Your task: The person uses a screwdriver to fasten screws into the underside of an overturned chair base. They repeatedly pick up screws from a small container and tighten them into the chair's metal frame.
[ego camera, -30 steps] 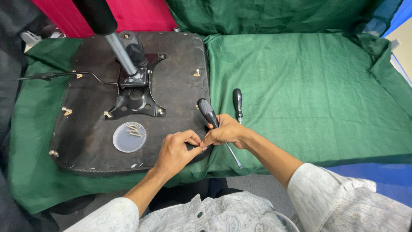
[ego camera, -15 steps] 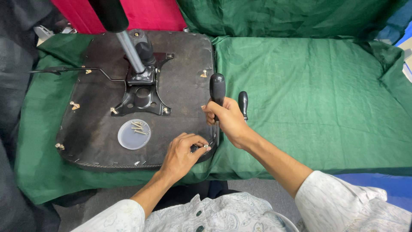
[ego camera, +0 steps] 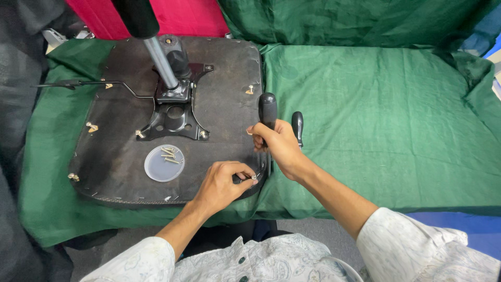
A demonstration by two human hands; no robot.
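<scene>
The right hand (ego camera: 279, 146) is wrapped around the black handle of a screwdriver (ego camera: 267, 110), held nearly upright with its shaft running down to the front right corner of the upturned chair seat base (ego camera: 219, 112). There the left hand (ego camera: 224, 183) pinches a small screw (ego camera: 254, 177) between fingertips at the seat's edge. A shallow clear plastic lid (ego camera: 164, 163) lies on the seat base and holds a few loose screws. A second screwdriver (ego camera: 297, 125) rests on the green cloth (ego camera: 376, 109) covering the worktop, just beside the right hand.

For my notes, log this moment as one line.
right hand: grips screwdriver upright | left hand: pinches screw at seat base corner | spare screws in lid
</scene>
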